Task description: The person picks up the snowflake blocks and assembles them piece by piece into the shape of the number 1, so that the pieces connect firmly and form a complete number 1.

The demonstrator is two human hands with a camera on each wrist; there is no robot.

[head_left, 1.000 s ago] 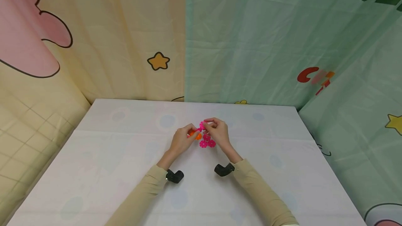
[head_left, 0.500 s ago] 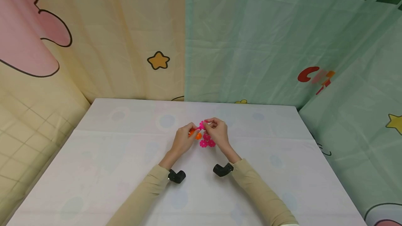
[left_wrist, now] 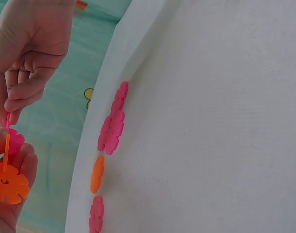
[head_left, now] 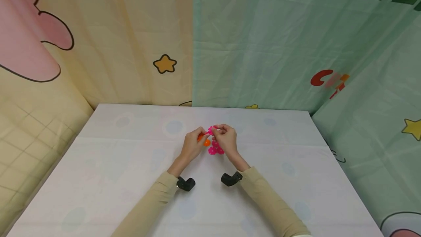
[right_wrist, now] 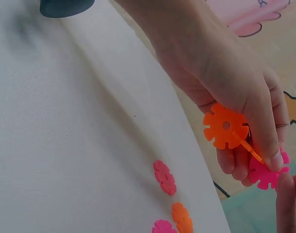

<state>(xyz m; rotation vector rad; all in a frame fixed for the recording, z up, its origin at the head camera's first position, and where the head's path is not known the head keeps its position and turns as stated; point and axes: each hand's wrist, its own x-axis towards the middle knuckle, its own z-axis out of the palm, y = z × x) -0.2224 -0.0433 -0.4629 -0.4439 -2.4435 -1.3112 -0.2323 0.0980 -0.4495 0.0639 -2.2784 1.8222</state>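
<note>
My left hand (head_left: 192,145) grips a small joined cluster of notched plastic snowflake discs. In the right wrist view, the cluster shows a flat orange disc (right_wrist: 220,133), another orange disc edge-on (right_wrist: 250,149) and a pink disc (right_wrist: 264,175) under the thumb. Close on the right, my right hand (head_left: 227,140) pinches a pink disc (left_wrist: 8,119), seen edge-on in the left wrist view, against the cluster. Fingers hide exactly how these pink pieces meet. Below the hands, loose pink discs (head_left: 212,151) and an orange disc (head_left: 207,142) lie on the table.
The white-covered table (head_left: 131,178) stretches widely around both hands. Behind it hang a yellow curtain (head_left: 131,39) and a green curtain (head_left: 250,46) with printed figures. Black wrist cameras, left (head_left: 186,184) and right (head_left: 231,179), sit low over the tabletop.
Both wrists have drawn slightly inward toward each other, while the fingers stay at the same pink discs. The loose discs keep their places on the table.
</note>
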